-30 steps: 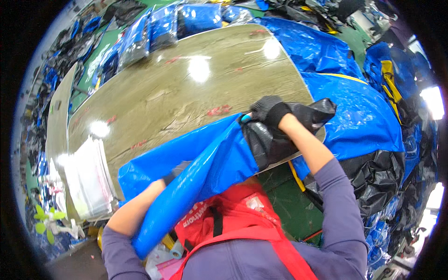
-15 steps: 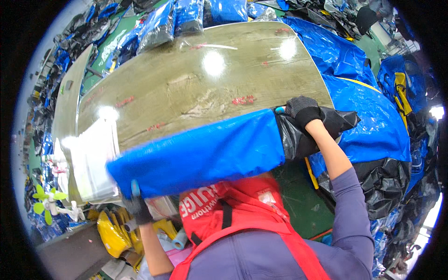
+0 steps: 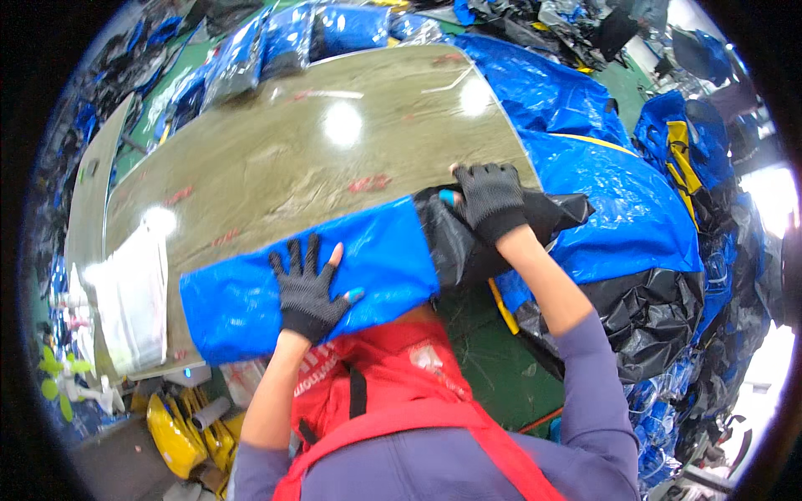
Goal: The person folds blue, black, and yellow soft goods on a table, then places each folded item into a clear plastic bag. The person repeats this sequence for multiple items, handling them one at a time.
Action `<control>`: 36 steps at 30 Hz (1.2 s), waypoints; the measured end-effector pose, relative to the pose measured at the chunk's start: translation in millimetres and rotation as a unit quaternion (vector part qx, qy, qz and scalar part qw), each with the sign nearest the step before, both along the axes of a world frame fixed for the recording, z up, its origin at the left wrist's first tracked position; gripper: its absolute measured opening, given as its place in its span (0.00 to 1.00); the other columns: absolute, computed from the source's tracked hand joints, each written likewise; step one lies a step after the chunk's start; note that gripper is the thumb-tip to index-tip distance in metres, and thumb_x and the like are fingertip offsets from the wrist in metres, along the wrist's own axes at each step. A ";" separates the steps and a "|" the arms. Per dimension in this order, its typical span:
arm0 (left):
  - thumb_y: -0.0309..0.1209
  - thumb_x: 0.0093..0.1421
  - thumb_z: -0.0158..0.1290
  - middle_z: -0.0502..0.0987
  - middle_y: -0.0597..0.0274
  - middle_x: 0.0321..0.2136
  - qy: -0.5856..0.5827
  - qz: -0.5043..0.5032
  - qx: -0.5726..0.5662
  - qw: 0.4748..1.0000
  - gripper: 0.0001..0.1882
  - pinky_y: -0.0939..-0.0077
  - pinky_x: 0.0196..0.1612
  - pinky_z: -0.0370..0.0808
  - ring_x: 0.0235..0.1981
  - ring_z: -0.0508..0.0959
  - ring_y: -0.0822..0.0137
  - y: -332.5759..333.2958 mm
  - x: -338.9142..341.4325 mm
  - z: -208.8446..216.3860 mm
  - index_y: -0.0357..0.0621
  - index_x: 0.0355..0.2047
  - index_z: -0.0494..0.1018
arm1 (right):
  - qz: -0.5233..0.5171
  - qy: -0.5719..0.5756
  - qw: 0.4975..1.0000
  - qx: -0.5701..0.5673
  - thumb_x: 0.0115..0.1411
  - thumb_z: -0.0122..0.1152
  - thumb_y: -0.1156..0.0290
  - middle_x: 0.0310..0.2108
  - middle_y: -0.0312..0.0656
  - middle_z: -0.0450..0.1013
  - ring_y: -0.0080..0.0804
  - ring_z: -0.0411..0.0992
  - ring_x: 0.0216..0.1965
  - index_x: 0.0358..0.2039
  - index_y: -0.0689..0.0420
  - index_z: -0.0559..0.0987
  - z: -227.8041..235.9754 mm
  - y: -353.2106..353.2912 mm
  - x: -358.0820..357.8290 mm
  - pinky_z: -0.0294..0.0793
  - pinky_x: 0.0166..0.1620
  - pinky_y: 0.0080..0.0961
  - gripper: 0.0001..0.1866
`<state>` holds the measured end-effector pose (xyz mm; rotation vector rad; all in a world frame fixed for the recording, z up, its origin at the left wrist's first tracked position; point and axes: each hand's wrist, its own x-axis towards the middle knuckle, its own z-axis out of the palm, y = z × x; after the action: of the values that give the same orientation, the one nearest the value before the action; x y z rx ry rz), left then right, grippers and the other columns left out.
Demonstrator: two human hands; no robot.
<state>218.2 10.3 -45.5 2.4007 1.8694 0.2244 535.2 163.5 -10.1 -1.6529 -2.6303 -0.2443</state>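
Observation:
A folded blue sheet-like piece of plastic material (image 3: 384, 255) with a black end section (image 3: 449, 250) lies along the near edge of the brown table (image 3: 326, 159). My left hand (image 3: 307, 292), in a dark knit glove with bare or blue-covered fingertips, rests flat on the blue part, fingers spread. My right hand (image 3: 491, 200), gloved alike, lies over the black section near the table's right edge. Its fingers are stretched out and pressed down on the material. The black part bunches up beyond the right hand and sticks out past the table edge.
White sheets (image 3: 138, 305) lie on the table's left side. Clear-wrapped blue bundles (image 3: 288, 42) line its far edge. Large blue and black material (image 3: 614, 213) is heaped at the right. Yellow pieces (image 3: 175, 438) and a small green-bladed fan (image 3: 58, 367) are at lower left.
My left hand has moved from the folded material's left end onto its middle and spread flat. The right hand's fingers have opened out over the black section. The whole view has shifted.

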 end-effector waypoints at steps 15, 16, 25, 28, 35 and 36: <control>0.65 0.47 0.53 0.48 0.39 0.67 -0.116 -0.068 0.001 0.991 0.57 0.40 0.67 0.37 0.67 0.46 0.36 75.0 153.3 -19.4 0.40 0.67 0.49 | -0.337 0.785 0.515 0.071 0.57 0.66 0.66 0.53 0.48 0.70 0.43 0.68 0.53 0.56 0.60 0.69 -46.5 -76.7 100.9 0.64 0.60 0.44 0.28; 0.66 0.47 0.53 0.48 0.39 0.67 -0.109 -0.072 -0.002 0.991 0.57 0.40 0.67 0.36 0.67 0.45 0.36 74.4 149.7 -19.8 0.41 0.67 0.49 | -0.285 0.815 0.501 0.055 0.56 0.67 0.68 0.52 0.47 0.71 0.41 0.69 0.52 0.55 0.61 0.69 -42.8 -81.8 98.4 0.67 0.58 0.41 0.27; 0.53 0.62 0.43 0.44 0.49 0.69 -0.285 -0.132 -0.304 0.900 0.40 0.58 0.70 0.39 0.69 0.44 0.50 45.5 118.1 -7.3 0.48 0.68 0.48 | 0.194 0.333 0.923 0.013 0.37 0.70 0.60 0.52 0.56 0.68 0.58 0.63 0.56 0.50 0.55 0.74 19.4 -97.0 -75.1 0.59 0.60 0.52 0.35; 0.46 0.61 0.50 0.56 0.44 0.65 -0.084 -0.352 -0.367 0.857 0.35 0.61 0.69 0.44 0.67 0.53 0.50 9.4 62.7 49.8 0.46 0.65 0.57 | 0.177 0.262 0.947 -0.059 0.33 0.69 0.56 0.58 0.58 0.62 0.62 0.55 0.61 0.54 0.45 0.72 21.7 -104.2 -111.5 0.46 0.61 0.65 0.41; 0.42 0.59 0.48 0.62 0.42 0.61 -0.165 -0.031 -0.042 0.985 0.31 0.46 0.66 0.47 0.63 0.60 0.45 30.4 32.4 34.0 0.35 0.59 0.63 | 0.035 0.463 0.862 -0.202 0.54 0.58 0.57 0.55 0.57 0.67 0.55 0.59 0.61 0.55 0.61 0.70 8.9 -86.6 -106.6 0.49 0.66 0.48 0.30; 0.43 0.60 0.46 0.61 0.42 0.62 -0.148 -0.048 -0.036 0.987 0.34 0.45 0.67 0.44 0.65 0.56 0.43 25.5 32.2 14.1 0.35 0.62 0.58 | 0.062 0.216 0.974 0.018 0.56 0.55 0.55 0.57 0.55 0.66 0.53 0.57 0.63 0.54 0.62 0.72 3.6 -81.2 -106.4 0.48 0.66 0.52 0.30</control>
<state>250.3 35.8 -31.3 2.2573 1.5999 0.4693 428.8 82.4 -6.5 -1.3391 -2.3680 0.0655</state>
